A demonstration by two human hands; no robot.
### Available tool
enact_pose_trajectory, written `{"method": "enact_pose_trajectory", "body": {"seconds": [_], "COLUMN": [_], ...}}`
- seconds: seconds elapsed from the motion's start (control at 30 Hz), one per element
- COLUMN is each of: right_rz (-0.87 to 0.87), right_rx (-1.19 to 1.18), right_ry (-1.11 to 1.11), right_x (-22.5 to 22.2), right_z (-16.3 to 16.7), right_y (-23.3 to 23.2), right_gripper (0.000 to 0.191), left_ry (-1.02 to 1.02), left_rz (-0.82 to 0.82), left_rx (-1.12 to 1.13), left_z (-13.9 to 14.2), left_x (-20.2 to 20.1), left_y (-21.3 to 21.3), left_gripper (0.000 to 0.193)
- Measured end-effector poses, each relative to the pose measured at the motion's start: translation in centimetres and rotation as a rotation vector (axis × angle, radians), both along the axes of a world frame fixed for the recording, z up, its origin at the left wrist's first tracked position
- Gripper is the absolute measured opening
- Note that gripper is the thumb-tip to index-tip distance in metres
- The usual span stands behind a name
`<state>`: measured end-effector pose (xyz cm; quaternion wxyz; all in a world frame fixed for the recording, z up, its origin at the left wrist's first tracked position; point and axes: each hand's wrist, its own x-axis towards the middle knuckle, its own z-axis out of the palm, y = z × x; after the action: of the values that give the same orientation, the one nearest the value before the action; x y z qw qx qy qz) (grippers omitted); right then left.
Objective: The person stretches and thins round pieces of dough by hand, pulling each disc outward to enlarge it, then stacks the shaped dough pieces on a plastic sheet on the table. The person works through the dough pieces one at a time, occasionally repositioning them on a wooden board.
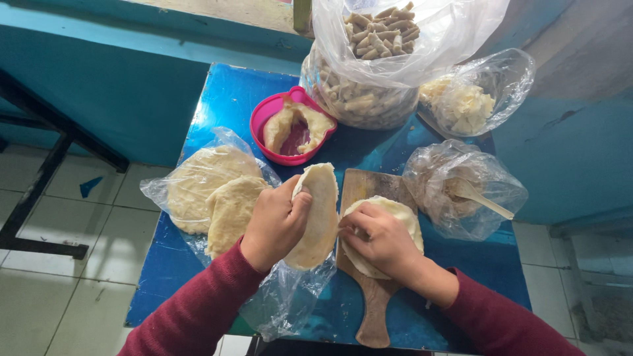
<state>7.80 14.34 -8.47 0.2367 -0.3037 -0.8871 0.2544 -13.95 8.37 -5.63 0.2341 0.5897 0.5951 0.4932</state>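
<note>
Left hand: our left hand has its fingers curled shut around the edge of a pale, oval, floppy sheet of dough, holding it tilted up off the shiny blue surface.
Right hand: our right hand presses down, fingers bent and closed on a second round, pale dough disc that lies flat on the brown wooden paddle-shaped board.
Doing it well: we judge the lifted sheet wants support along its length, since soft dough stretches and tears under its own weight; the other disc should be held down lightly, without denting it.
Stack: more flat, cream dough rounds lie on a crinkled clear plastic bag to the left, just beside the left hand.
Bowl: a pink plastic heart-shaped bowl holds torn dough pieces.
Bags: a large clear bag of beige stick-shaped pieces, a smaller bag of pale yellow crumbly lumps, and a bag with a light wooden spoon sit at the far edge.
</note>
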Motion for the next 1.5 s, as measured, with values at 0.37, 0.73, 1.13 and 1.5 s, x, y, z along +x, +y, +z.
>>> {"method": "enact_pose_trajectory", "body": {"seconds": [0.37, 0.73, 1.13, 1.5], "right_rz": [-0.031, -0.202, -0.268, 0.077], "right_rx": [-0.215, -0.233, -0.462, -0.145], "right_ry": [0.034, -0.221, -0.310, -0.059], "right_x": [0.7, 5.2, 7.9, 8.9], "right_z": [-0.6, -1.1, 0.9, 0.1], "right_y": [0.0, -0.3, -1.5, -3.1], "right_gripper": [0.033, 0.033, 0.036, 0.037], "left_ry": [-0.257, -0.191, -0.175, -0.161], "left_rz": [0.100, 0.125, 0.124, 0.113], "left_rx": [0.065, 0.088, 0.058, 0.075], "left_z": [-0.9, -1.2, -1.5, -1.4], "left_x": [-5.1, -4.0, -3.5, -2.8], "left_y": [0.5, 0.7, 0.4, 0.5], "left_gripper": [0.036, 0.035, 0.034, 0.034]}}
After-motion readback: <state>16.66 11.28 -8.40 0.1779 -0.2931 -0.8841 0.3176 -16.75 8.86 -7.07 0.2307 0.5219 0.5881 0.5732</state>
